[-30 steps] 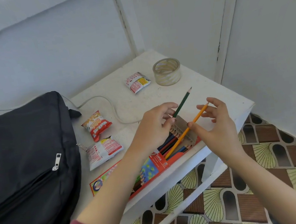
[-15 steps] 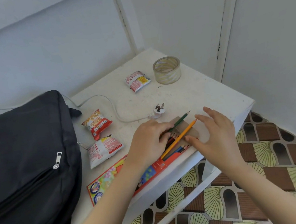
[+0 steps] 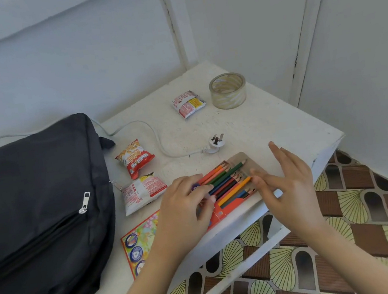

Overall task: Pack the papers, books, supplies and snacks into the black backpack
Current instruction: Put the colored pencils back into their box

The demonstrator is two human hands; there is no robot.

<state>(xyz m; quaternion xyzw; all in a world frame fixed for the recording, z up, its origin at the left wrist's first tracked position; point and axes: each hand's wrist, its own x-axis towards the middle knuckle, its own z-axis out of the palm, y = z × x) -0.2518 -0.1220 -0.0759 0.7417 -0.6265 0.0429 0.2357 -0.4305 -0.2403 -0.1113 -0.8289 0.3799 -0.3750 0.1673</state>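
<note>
Pencils (image 3: 229, 181) sit loose in an open box (image 3: 218, 216) at the tabletop (image 3: 259, 126) edge, lower centre, left hand (image 3: 183, 205) gripping it with curled fingers, right hand (image 3: 289, 183) nudging tips with straight fingers; a hard push could spill them short of the zipped backpack (image 3: 35, 204), left.
</note>
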